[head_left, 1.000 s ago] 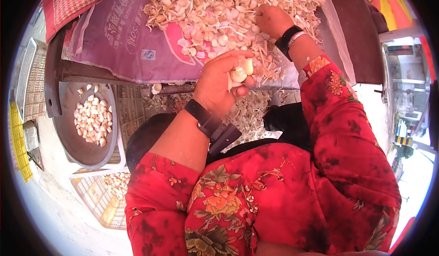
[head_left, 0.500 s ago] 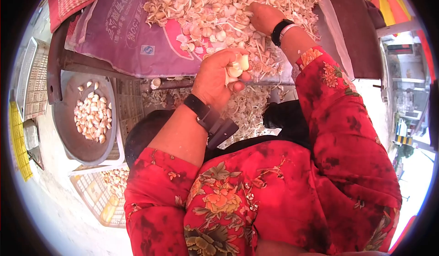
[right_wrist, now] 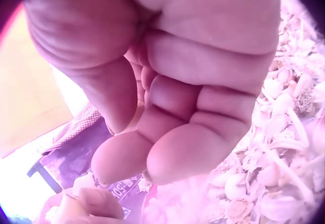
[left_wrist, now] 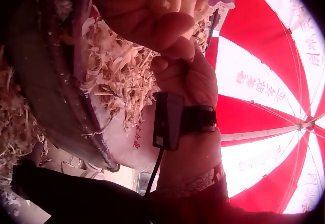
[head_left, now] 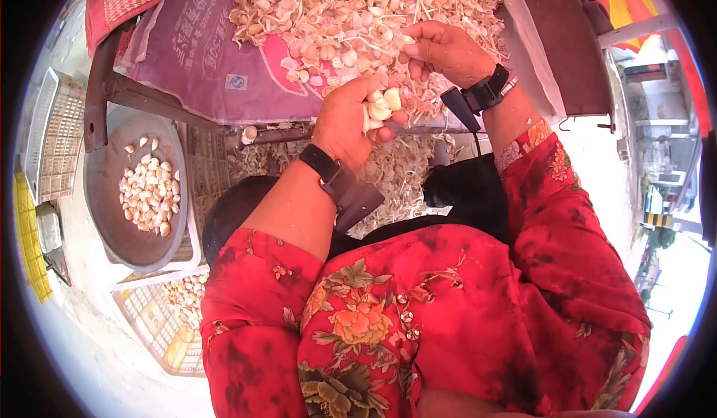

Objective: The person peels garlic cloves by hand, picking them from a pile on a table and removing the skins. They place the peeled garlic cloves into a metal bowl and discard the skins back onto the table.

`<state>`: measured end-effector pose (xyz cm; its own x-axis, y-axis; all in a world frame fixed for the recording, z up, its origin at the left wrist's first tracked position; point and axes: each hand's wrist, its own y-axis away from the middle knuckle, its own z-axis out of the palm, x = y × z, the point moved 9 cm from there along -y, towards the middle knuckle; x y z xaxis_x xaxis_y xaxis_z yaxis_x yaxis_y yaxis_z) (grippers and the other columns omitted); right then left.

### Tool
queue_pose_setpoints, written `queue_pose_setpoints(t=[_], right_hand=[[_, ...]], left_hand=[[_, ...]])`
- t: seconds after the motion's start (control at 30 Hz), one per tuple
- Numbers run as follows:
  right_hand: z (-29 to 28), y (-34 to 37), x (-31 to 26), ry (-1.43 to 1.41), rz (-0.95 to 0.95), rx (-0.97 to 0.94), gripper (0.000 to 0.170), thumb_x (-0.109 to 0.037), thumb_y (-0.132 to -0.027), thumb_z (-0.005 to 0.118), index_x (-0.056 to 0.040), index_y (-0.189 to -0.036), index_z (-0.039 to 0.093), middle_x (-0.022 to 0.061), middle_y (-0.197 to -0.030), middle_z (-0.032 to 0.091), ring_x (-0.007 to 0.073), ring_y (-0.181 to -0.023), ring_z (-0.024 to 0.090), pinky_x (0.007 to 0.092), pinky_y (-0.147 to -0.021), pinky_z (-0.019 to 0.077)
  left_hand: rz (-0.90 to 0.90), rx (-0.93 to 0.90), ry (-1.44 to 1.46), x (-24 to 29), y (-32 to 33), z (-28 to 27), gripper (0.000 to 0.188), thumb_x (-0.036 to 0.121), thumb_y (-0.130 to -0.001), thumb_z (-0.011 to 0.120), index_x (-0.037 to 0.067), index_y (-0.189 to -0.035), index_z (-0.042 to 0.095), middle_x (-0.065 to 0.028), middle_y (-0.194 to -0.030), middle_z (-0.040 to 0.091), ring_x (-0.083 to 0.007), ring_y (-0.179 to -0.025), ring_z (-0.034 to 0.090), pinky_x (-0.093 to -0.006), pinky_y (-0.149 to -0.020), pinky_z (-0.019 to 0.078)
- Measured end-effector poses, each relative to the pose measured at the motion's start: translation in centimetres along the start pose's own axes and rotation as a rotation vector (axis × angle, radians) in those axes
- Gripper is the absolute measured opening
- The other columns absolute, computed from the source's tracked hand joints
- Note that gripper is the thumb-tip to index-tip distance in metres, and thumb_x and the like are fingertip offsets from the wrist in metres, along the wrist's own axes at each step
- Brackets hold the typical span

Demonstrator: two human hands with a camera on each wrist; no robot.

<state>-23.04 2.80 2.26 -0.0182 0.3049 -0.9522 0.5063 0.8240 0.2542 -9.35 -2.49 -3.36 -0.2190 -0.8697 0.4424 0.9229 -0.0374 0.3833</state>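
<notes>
Purple sacking (head_left: 190,74) covers the table (head_left: 575,63), and by its near edge the left hand (head_left: 345,119) is curled round several pale cloves (head_left: 385,106), while the right hand (head_left: 452,56) bends over a loose garlic heap (head_left: 328,14), whether pinching anything I cannot tell. With those held cloves bunched together, one could probably drop into the husks (head_left: 399,183) below if that grip loosens to admit another, well away from the clove-filled basin (head_left: 142,251)
</notes>
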Motion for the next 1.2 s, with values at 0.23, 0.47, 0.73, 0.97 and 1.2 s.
queue_pose_setpoints(t=[0.23, 0.47, 0.73, 0.97, 1.2], right_hand=[[4.6, 5.0, -2.2, 0.168, -0.096, -0.035, 0.020, -0.012, -0.087, 0.062, 0.0007, -0.103, 0.062, 0.0048, -0.080, 0.065, 0.0108, -0.063, 0.062, 0.0240, -0.057, 0.0497], [7.9, 8.9, -4.4, 0.513, -0.103, -0.116, 0.020, -0.009, -0.090, 0.060, 0.0023, -0.106, 0.060, 0.0059, -0.085, 0.065, 0.0099, -0.066, 0.061, 0.0228, -0.057, 0.0502], [10.5, 12.3, -6.5, 0.345, -0.373, -0.141, 0.017, -0.008, -0.088, 0.062, 0.0015, -0.101, 0.065, 0.0049, -0.086, 0.065, 0.0095, -0.071, 0.062, 0.0234, -0.062, 0.0493], [13.5, 14.6, -8.4, 0.235, -0.527, -0.262, 0.019, -0.002, -0.088, 0.060, 0.0035, -0.105, 0.064, 0.0091, -0.083, 0.065, 0.0115, -0.064, 0.062, 0.0246, -0.057, 0.0510], [16.4, 16.2, -9.6, 0.191, -0.514, -0.372, 0.020, -0.008, -0.090, 0.061, 0.0023, -0.106, 0.064, 0.0090, -0.085, 0.063, 0.0128, -0.067, 0.062, 0.0260, -0.060, 0.0502]], left_hand=[[-0.038, -0.146, -0.086, -1.5, 1.5, 1.2, 0.037, 0.040, -0.095, 0.043, 0.007, -0.099, 0.058, -0.0080, -0.079, 0.064, -0.0195, -0.061, 0.063, -0.0255, -0.040, 0.0403], [-0.039, -0.238, -0.168, -2.9, 4.0, 2.6, 0.043, 0.046, -0.096, 0.038, 0.008, -0.103, 0.057, -0.0119, -0.083, 0.065, -0.0215, -0.060, 0.063, -0.0251, -0.037, 0.0403], [-0.077, -0.244, -0.013, -3.9, 9.1, 4.0, 0.054, 0.053, -0.095, 0.032, 0.006, -0.112, 0.056, -0.0142, -0.089, 0.066, -0.0314, -0.071, 0.068, -0.0297, -0.038, 0.0417], [-0.047, -0.332, 0.066, -4.3, 12.4, 4.1, 0.058, 0.055, -0.095, 0.031, 0.006, -0.112, 0.055, -0.0148, -0.093, 0.065, -0.0352, -0.075, 0.068, -0.0320, -0.039, 0.0438], [-0.027, -0.397, 0.105, -4.4, 15.0, 3.6, 0.060, 0.054, -0.095, 0.032, 0.003, -0.120, 0.051, -0.0163, -0.098, 0.064, -0.0373, -0.078, 0.067, -0.0327, -0.039, 0.0463]])
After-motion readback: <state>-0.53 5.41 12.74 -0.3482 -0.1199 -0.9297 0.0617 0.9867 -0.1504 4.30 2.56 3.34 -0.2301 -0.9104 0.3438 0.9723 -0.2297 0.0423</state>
